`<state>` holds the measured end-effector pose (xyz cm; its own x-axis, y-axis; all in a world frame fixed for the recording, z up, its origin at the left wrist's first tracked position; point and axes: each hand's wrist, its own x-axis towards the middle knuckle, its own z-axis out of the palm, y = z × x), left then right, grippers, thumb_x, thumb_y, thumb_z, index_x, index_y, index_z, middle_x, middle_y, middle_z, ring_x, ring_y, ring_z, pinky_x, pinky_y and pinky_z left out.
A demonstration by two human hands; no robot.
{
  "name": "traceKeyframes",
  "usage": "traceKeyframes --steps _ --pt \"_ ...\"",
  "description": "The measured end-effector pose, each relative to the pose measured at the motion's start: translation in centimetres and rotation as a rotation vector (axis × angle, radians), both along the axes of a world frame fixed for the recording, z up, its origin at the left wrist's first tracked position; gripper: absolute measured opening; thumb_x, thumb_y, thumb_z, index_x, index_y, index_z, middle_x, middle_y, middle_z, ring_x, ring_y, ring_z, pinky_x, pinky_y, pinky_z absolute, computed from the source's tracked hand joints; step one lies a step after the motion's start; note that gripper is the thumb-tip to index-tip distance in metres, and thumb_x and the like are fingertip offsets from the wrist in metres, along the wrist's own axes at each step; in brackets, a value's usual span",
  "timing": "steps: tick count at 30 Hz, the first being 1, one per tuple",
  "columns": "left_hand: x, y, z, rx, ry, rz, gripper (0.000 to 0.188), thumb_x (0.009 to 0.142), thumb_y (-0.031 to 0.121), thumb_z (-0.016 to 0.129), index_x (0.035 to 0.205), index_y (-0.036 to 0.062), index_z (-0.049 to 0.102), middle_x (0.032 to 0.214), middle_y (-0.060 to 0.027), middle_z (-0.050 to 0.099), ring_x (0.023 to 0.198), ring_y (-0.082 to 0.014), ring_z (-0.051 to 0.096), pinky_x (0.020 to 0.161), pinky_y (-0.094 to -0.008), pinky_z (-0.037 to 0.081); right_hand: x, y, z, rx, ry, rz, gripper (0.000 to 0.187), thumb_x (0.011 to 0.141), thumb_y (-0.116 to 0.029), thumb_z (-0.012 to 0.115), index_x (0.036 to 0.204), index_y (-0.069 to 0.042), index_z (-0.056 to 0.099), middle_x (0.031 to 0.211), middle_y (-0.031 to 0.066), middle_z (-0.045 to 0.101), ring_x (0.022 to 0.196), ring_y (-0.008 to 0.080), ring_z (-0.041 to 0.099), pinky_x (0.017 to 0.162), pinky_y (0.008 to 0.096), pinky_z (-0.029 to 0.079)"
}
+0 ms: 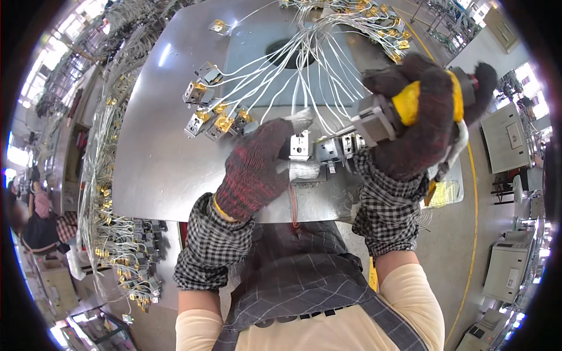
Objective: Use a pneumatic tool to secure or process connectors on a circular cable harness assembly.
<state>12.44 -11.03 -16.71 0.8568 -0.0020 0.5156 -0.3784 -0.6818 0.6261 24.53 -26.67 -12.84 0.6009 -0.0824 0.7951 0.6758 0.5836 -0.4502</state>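
My left hand (254,167), in a dark red knit glove with pale fingertips, pinches a small silver metal box (300,146) with holes in its face. The box sits near the table's front edge. My right hand (424,120), in a similar glove, is wrapped round a yellow and black power screwdriver (407,104) with a blocky grey front. From it a thin metal shaft (341,133) points left toward the box; I cannot tell whether they touch. Several more silver boxes (329,151) stand in a row beside the held one, partly behind my right hand.
White cables (301,82) fan out from a dark round opening in the metal table (158,158). Several wired metal boxes (222,121) lie at the left, others (374,17) at the far right. Bundles of wired parts (126,251) hang left of the table. A person (44,228) is at far left.
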Motion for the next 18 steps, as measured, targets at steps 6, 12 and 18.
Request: traceKeyframes --steps 6,12,18 --pt "0.0 1.5 -0.4 0.087 0.439 0.076 0.062 0.074 0.023 0.084 0.125 0.0013 0.059 0.103 -0.0101 0.068 0.094 -0.0174 0.068 0.082 -0.0309 0.054 -2.5 -0.2 1.8 0.121 0.058 0.091 0.07 0.09 -0.008 0.065 0.146 -0.019 0.024 0.094 0.0195 0.066 0.07 0.0321 0.07 0.063 0.0455 0.062" --pt "0.1 0.6 -1.1 0.034 0.122 -0.04 0.066 0.073 0.035 0.082 0.126 0.0045 0.057 0.101 -0.0141 0.065 0.085 -0.0255 0.065 0.072 -0.0373 0.052 -1.0 -0.6 1.8 -0.022 -0.015 -0.086 0.076 0.086 -0.004 0.069 0.147 -0.017 0.024 0.095 0.0201 0.066 0.074 0.0293 0.069 0.064 0.0456 0.062" --pt "-0.2 -3.4 2.6 0.524 0.272 0.025 0.075 0.07 0.052 0.076 0.13 0.0107 0.058 0.108 -0.0133 0.061 0.095 -0.0319 0.061 0.075 -0.0469 0.049 0.3 -2.1 1.7 0.029 0.015 -0.215 0.07 0.088 -0.004 0.066 0.144 -0.007 0.025 0.098 0.0166 0.064 0.075 0.0295 0.068 0.067 0.0471 0.061"
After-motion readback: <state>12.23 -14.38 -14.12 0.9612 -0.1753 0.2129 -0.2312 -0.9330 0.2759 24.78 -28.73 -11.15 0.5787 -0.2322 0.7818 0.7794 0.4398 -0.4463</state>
